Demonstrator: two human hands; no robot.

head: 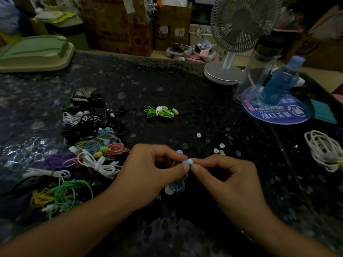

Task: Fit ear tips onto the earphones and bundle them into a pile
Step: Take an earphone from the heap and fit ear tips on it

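My left hand (154,169) pinches a light blue earbud (187,161) above the dark speckled table (167,86). Its pale blue cable (178,186) hangs coiled below the fingers. My right hand (224,175) pinches a small white ear tip (194,161) pressed against the earbud's end. Three loose white ear tips (216,150) lie on the table just beyond my right hand. A bundled green earphone (161,111) lies alone farther back. A heap of bundled earphones (89,138) in several colours lies to the left.
A white desk fan (225,71) stands at the back right, beside a clear bottle (258,71) and a blue bottle (282,82) on a round blue mat (278,115). A coiled white cable (323,151) lies at the right edge. A green lid (35,52) and cardboard boxes (118,25) sit behind.
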